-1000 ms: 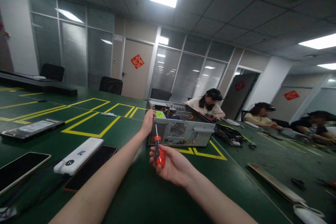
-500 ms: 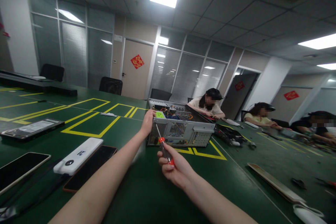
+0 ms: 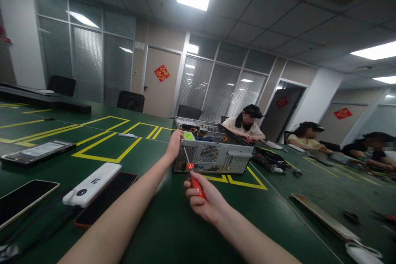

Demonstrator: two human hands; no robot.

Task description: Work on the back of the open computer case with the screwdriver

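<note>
A desktop computer case [image 3: 225,164] lies on the green table with its top side open, loose wires and a green-yellow label showing inside. My left hand [image 3: 175,145] grips its left rear corner, the fingertips partly hidden behind the edge. My right hand [image 3: 202,200] is closed around the red and dark handle of a screwdriver [image 3: 196,183]. Its thin shaft points up and away to the case's back panel, near the left edge. Whether the tip sits in a screw is too small to tell.
At left lie a hard drive [image 3: 38,152], a white power bank [image 3: 93,183] and two phones, one of them a black phone [image 3: 26,200]. A black bundle of parts [image 3: 270,159] sits right of the case. A long flat strip [image 3: 324,216] lies at right. Several people work farther along.
The screwdriver handle has turned in my right hand, now showing more red, and the fingers have shifted slightly. My left hand and the case stay in place.
</note>
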